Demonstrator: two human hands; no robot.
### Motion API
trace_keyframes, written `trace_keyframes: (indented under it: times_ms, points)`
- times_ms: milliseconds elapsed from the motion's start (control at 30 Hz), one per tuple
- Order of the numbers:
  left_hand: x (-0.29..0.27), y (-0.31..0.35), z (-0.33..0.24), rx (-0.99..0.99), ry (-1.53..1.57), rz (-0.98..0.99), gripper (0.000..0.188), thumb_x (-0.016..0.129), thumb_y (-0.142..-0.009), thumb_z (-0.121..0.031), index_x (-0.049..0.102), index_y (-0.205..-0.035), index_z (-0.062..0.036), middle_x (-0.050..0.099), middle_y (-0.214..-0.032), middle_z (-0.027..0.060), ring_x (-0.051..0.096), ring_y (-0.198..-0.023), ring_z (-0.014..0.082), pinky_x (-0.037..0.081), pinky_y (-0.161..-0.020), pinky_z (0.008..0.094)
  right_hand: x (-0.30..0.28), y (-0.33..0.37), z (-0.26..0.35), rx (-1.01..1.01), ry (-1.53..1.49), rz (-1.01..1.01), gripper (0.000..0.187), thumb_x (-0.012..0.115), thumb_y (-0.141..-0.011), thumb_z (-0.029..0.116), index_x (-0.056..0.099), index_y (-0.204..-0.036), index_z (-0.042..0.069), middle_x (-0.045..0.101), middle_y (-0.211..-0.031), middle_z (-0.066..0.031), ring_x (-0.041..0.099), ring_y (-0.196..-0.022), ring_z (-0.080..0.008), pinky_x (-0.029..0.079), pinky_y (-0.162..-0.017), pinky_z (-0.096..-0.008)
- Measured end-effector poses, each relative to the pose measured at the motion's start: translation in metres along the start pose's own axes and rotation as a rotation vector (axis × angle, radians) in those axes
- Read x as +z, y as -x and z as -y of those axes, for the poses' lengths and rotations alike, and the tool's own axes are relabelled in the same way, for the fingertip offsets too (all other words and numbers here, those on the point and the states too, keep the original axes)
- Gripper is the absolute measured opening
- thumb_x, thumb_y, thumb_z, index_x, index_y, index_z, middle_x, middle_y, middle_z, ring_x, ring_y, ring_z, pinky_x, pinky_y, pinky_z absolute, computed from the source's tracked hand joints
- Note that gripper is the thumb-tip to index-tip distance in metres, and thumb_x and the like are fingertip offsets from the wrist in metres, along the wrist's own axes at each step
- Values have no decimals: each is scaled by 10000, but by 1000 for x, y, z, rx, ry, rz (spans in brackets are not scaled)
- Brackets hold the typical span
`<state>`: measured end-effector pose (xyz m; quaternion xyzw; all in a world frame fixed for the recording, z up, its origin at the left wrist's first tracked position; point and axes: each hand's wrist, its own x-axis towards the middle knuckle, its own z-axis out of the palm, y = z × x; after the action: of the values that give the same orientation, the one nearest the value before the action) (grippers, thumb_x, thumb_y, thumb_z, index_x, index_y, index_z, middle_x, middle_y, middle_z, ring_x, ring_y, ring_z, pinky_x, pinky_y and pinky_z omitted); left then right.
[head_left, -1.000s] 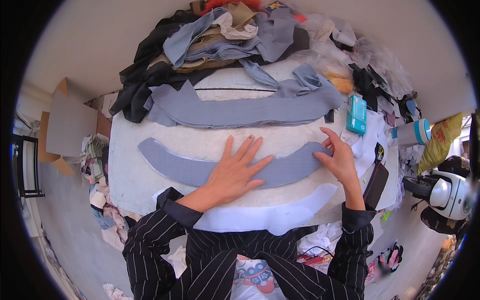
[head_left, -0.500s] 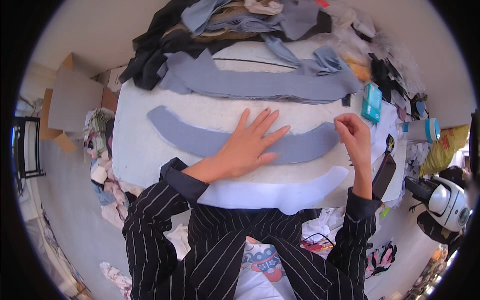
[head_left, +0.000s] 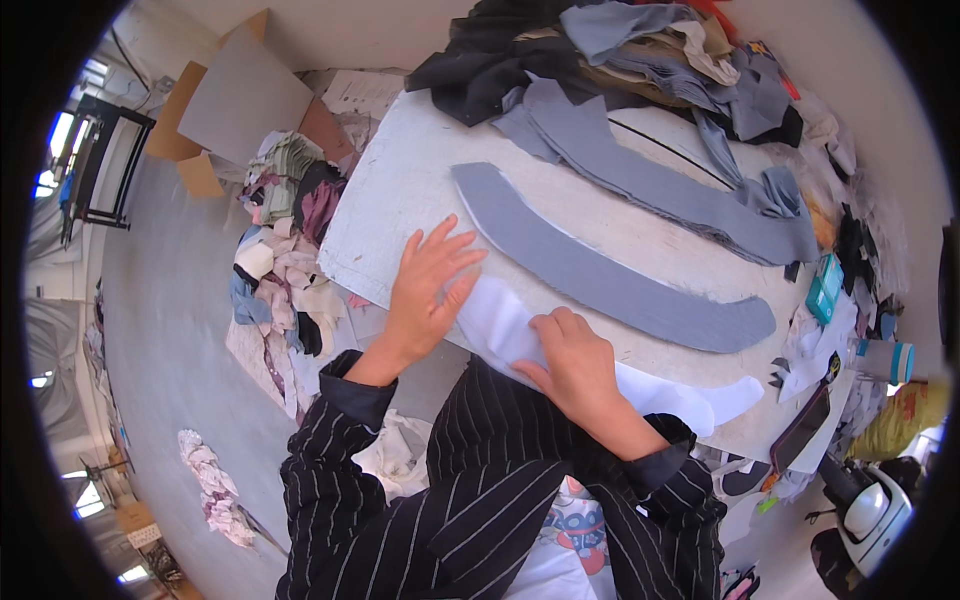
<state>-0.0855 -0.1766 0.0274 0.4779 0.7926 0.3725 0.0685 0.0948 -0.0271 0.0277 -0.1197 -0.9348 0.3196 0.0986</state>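
Observation:
A long curved grey fabric strip (head_left: 600,262) lies flat on the white table (head_left: 400,190). Below it, a curved white fabric piece (head_left: 690,398) runs along the table's near edge. My left hand (head_left: 428,285) lies flat with fingers spread on the table at the white piece's left end. My right hand (head_left: 570,358) presses down on the white piece, fingers curled over it. A second, larger grey curved piece (head_left: 660,180) lies further back.
A heap of dark and grey garments (head_left: 640,50) covers the table's far side. A teal box (head_left: 825,290) and a dark phone (head_left: 808,425) sit at the right end. Fabric scraps (head_left: 285,250) and cardboard (head_left: 245,100) lie on the floor left.
Both hands have come off the grey strip and moved down and left onto the white piece at the table's near edge. The view has swung and tilted.

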Motion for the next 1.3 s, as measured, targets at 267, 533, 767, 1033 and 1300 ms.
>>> trace_keyframes:
  times_ms: [267,533,767,1033,1300]
  points:
    - [25,25,9,38,-212,33,354,545,-956,-285,654,-1255,-130,438,-1475,147,280,-1441,356,88,-1131,641,6,2,-11,-75,-18,-27,146,679,-807,67,660,-951,60,606,-857,-89,623,-799,-311,504,-640,-397]
    - [32,23,8,-33,-353,57,414,550,-948,-278,589,-1347,-174,323,-1543,183,238,-1449,385,89,-1128,648,-1,5,-1,-182,221,84,228,613,-734,67,633,-954,10,576,-835,-93,615,-807,-276,498,-660,-374]
    - [35,23,6,-66,-453,68,458,553,-941,-248,537,-1398,-219,290,-1566,159,234,-1456,362,91,-1147,630,-28,13,-7,-117,114,51,179,630,-784,61,665,-954,18,675,-944,-107,630,-812,-300,509,-689,-402]
    - [35,22,7,-95,-458,46,445,493,-965,-227,530,-1409,-220,301,-1567,147,240,-1460,348,97,-1158,608,-42,28,-15,-69,82,-15,275,635,-780,67,679,-1040,-7,702,-1021,-136,648,-865,-302,507,-722,-380]
    - [29,20,33,-142,-544,-52,454,506,-949,-231,534,-1401,-214,335,-1540,152,268,-1451,342,119,-1157,601,-78,125,-88,365,-986,-612,251,567,-921,134,652,-1099,-21,702,-1064,-159,679,-987,-300,500,-911,-441]
